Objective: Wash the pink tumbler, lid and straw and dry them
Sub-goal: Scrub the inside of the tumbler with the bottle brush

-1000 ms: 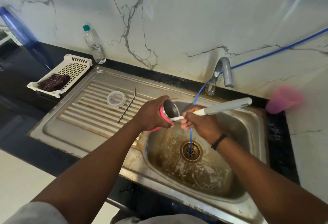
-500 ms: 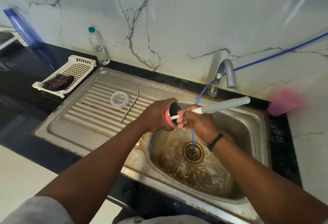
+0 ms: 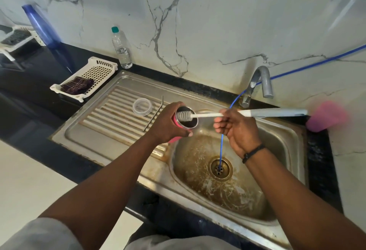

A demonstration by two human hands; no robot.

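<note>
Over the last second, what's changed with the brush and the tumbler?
The right hand drew the bottle brush outward, so its bristle head now shows at the mouth of the pink tumbler. The left hand still grips the tumbler. The lid and straw stayed on the drainboard.

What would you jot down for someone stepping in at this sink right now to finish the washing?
Left hand: grips the pink tumbler, tipped on its side over the sink, mouth toward the right hand.
Right hand: holds the bottle brush by its handle; the bristle head is at the tumbler's mouth.
Lid and straw: lying on the ribbed draining board, untouched by either hand.
Tap: no water visibly running.
Done: tumbler scrubbing under way.
Left: finish and rinse the tumbler, wash lid and straw, dry all three. A dark cloth lies in the white basket, left.
</note>
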